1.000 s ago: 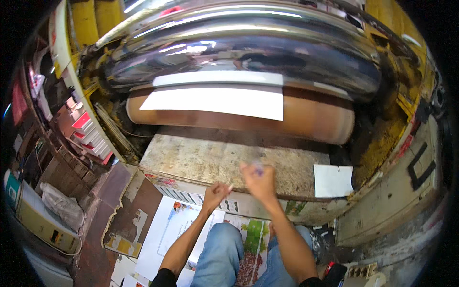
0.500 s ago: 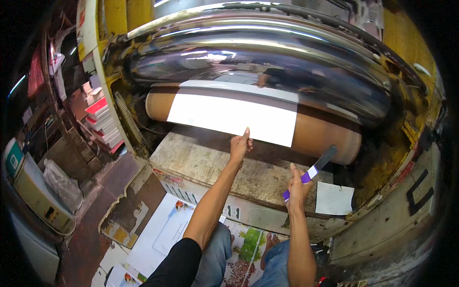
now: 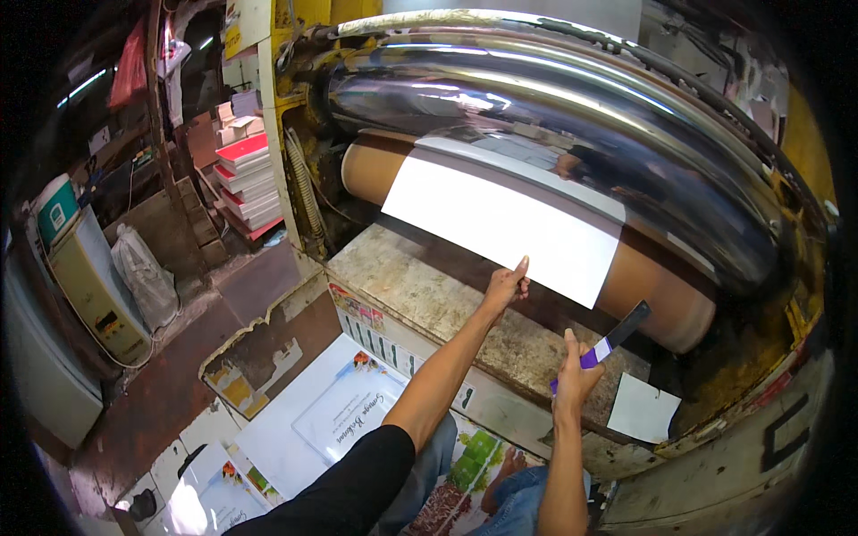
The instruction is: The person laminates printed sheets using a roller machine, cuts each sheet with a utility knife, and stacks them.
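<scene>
A white sheet (image 3: 500,219) lies over a brown roller (image 3: 657,290), its upper edge at the shiny metal roller (image 3: 536,116) above. My left hand (image 3: 508,288) is at the sheet's lower edge, thumb on top and fingers curled below, pinching it. Lower right, my right hand (image 3: 577,380) grips a knife (image 3: 617,338) with a flat dark blade and a purple-and-white handle. The blade points up and right, close to the brown roller; whether it touches the roller I cannot tell.
Below the rollers runs a stained ledge (image 3: 420,290), with a small pale sheet (image 3: 643,408) at its right end. Large printed sheets (image 3: 331,415) lie at lower left. Farther left stand a red-and-white stack (image 3: 246,179) and a beige cabinet (image 3: 98,281).
The view has swung left, so the machine appears farther right. Both hands keep nearly the same place at the rollers; the left still pinches the sheet and the right still holds the knife.
</scene>
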The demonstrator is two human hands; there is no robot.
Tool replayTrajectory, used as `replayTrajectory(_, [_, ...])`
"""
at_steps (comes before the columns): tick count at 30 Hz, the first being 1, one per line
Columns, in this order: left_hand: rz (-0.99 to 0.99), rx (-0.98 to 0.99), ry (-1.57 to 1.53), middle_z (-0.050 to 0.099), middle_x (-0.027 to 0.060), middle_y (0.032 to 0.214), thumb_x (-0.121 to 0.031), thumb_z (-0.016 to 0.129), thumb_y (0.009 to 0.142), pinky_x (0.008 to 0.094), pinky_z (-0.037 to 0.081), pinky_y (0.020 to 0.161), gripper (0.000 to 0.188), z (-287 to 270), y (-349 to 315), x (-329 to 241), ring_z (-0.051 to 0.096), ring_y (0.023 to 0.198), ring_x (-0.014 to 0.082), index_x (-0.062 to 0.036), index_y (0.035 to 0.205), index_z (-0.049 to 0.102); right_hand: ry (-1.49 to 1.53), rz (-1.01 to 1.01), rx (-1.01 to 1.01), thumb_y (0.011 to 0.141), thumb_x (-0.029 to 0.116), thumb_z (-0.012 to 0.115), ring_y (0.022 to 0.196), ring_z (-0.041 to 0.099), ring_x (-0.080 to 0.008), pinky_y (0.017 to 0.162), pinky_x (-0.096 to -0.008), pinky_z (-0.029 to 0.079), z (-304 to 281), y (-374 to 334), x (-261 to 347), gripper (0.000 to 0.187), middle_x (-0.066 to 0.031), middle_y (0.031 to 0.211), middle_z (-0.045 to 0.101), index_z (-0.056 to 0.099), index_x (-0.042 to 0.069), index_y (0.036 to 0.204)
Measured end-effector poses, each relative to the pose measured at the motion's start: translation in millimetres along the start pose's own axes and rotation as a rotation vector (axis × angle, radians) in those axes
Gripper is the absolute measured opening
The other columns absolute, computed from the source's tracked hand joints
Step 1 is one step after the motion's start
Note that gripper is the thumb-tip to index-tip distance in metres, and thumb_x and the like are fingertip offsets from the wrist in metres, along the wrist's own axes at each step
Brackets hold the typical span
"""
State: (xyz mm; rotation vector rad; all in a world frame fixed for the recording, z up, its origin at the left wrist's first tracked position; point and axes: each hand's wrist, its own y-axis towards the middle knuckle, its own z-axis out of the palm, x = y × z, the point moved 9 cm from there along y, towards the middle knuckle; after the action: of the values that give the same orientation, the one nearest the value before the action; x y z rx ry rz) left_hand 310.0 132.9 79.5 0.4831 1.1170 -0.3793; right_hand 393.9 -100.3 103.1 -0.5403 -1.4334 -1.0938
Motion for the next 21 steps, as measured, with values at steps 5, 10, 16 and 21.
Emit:
replayTrajectory(5, [0.011, -0.017, 0.019, 0.055, 0.0016, 0.06, -0.062, 0.06, 0.083, 0.0248, 0.046, 0.055, 0.058, -10, -1, 7, 0.056, 0.055, 0.0115, -0.006, 0.067, 0.056, -0.022, -0.069, 0.031, 0.086, 0.021, 0.069, 0.041, 0.026, -0.0031, 0.041, -0.0243, 0.017, 9, -3, -9, 0.049, 0.0091, 0.05, 0.031, 0.031, 0.019, 0.055])
replayTrajectory(10, [0.078, -0.078, 0.108, 0.055, 0.0023, 0.057, -0.062, 0.057, 0.085, 0.0245, 0.046, 0.053, 0.061, -21, -14, 12, 0.057, 0.053, 0.0112, -0.0059, 0.063, 0.055, 0.001, -0.039, 0.032, 0.086, 0.02, 0.069, 0.042, 0.026, -0.0035, 0.042, -0.0251, 0.018, 8, -10, -10, 0.046, 0.0088, 0.051, 0.032, 0.035, 0.018, 0.056])
replayTrajectory(16, [0.058, -0.074, 0.127, 0.055, 0.0021, 0.057, -0.064, 0.055, 0.086, 0.0248, 0.047, 0.054, 0.062, -21, -25, 20, 0.056, 0.052, 0.0107, -0.0056, 0.063, 0.055, -0.026, -0.038, 0.038, 0.087, 0.019, 0.068, 0.043, 0.026, -0.0042, 0.043, -0.0255, 0.019, 10, -20, -1, 0.047, 0.0082, 0.051, 0.032, 0.035, 0.016, 0.055])
replayTrajectory(21, [0.056, -0.053, 0.117, 0.055, 0.0025, 0.058, -0.063, 0.054, 0.086, 0.0255, 0.047, 0.055, 0.061, -20, -27, 24, 0.056, 0.054, 0.0107, -0.0054, 0.066, 0.055, -0.061, -0.094, 0.053, 0.088, 0.019, 0.067, 0.043, 0.026, -0.0045, 0.043, -0.0259, 0.019, 12, -14, -2, 0.049, 0.008, 0.051, 0.032, 0.032, 0.016, 0.054])
